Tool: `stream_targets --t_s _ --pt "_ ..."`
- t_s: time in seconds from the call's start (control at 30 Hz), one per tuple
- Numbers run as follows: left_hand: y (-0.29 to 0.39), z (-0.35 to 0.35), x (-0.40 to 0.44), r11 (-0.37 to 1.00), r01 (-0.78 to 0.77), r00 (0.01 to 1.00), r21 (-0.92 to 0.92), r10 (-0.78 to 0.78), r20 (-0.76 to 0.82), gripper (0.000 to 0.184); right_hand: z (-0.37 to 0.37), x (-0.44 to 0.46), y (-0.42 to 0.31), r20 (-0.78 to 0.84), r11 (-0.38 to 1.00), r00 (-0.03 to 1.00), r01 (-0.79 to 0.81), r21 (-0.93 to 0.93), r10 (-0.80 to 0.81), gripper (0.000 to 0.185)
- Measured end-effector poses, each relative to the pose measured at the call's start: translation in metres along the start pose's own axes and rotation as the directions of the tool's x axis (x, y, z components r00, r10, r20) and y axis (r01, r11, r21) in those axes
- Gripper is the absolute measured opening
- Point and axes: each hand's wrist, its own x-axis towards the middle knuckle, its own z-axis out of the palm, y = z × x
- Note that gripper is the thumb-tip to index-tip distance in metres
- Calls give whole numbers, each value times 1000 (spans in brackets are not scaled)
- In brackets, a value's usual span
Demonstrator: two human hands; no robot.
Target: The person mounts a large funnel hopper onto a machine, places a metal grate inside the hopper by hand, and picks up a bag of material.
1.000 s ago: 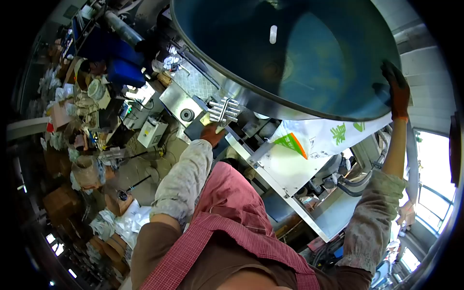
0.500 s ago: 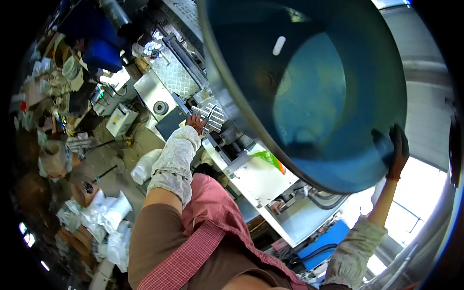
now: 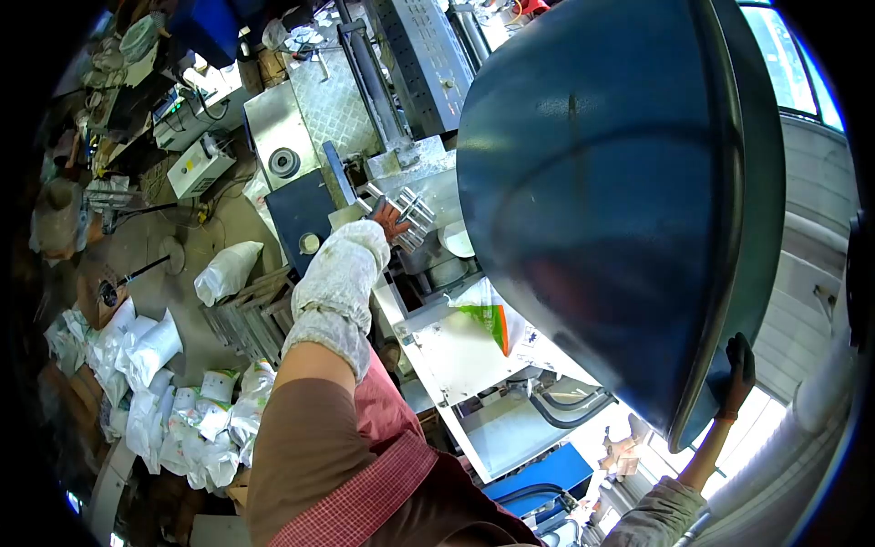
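A large dark blue metal hopper (image 3: 602,182) is tilted, its outer side facing me and its rim on the right. My right hand (image 3: 736,378), in a dark and orange glove, is on the rim at the lower right, fingers wrapped over the edge. My left hand (image 3: 390,221), in a similar glove, lies at a block of shiny metal bars (image 3: 415,219) just left of the hopper; its fingers are on the bars. Below the hopper a white bag with green and orange print (image 3: 497,319) rests on a white machine top (image 3: 460,360).
Diamond-pattern metal plate (image 3: 333,100) and a grey slotted machine frame (image 3: 424,68) lie ahead. A white control box (image 3: 199,167) stands on the floor at the left. Full white bags (image 3: 150,351) are piled at the lower left. A blue panel (image 3: 542,479) is below.
The hopper has tipped over to the right, so its outside shows instead of its inside. My right hand has moved down with the rim. My left hand has moved onto the metal bars.
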Motion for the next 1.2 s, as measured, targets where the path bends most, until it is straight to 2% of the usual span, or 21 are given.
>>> stream_targets --t_s 0.1,0.17,0.23,0.27,0.37,0.4,0.43,0.5,0.53,0.57,0.63,0.7,0.77,0.83,0.9,0.97,1.03,1.07,1.1,1.17,1.2 --pt "6 2 -2 996 58 996 -61 -62 -67 33 -3 -4 4 9 995 998 56 -81 -56 32" --pt "20 5 2 983 180 983 38 -178 -49 33 -20 2 23 33 995 999 23 -95 -20 32" --pt "20 10 2 984 169 971 46 -159 -177 29 -22 -1 36 48 995 999 -7 -101 12 32" --pt "15 3 2 990 122 974 -66 -132 -181 27 -19 0 37 4 996 999 -43 -72 43 32" --pt "16 -3 6 990 135 989 -31 -137 -58 27 -19 -4 26 35 999 999 -14 -51 15 32" --pt "15 18 10 987 161 976 -21 -162 -147 26 -21 4 30 59 997 998 -27 -67 31 32" --pt "12 -5 2 992 122 992 -28 -123 -39 33 -25 9 31 89 994 994 -54 -94 62 32" --pt "20 -57 -35 967 171 984 -188 -159 77 52 -5 2 -3 74 986 994 -66 -151 78 31" --pt "25 -50 -51 923 214 974 -320 -226 0 68 1 2 -6 50 990 997 -58 -126 65 31" --pt "33 -70 -67 878 329 944 -348 -315 99 69 5 3 -5 23 994 998 -51 -99 53 31" --pt "43 -83 -93 765 503 861 -402 -480 165 77 7 2 -2 38 998 998 -40 -47 42 30" --pt "47 -98 -111 692 591 800 -415 -567 195 79 6 -1 -4 53 999 998 -11 -49 13 30" --pt "44 -95 -108 669 630 767 -394 -618 176 82 5 1 -4 44 998 999 -27 -57 30 30" --pt "40 -77 -98 601 710 672 -368 -734 98 81 4 -1 -3 33 996 998 -55 -71 58 30" --pt "19 -49 -77 648 705 703 -287 -693 162 77 4 0 -4 33 996 999 -40 -74 42 30" --pt "13 4 -59 702 705 709 -102 -693 129 78 4 5 -6 24 995 999 -33 -98 35 30" --pt "12 -37 -67 685 698 713 -210 -635 299 80 -1 1 -2 120 998 991 52 25 -55 30" --pt "7 -44 -79 679 659 752 -322 -597 280 86 0 -2 -2 113 999 993 37 31 -41 30" --pt "-3 -43 -85 582 676 737 -452 -549 395 94 3 -3 -5 79 999 997 6 -36 -3 30" --pt "-7 -25 -108 187 624 724 -759 -503 472 101 7 4 -6 48 996 998 -38 -79 42 30" --pt "2 -53 -125 105 559 720 -822 -555 418 89 7 3 -6 36 998 999 -16 -62 18 30"
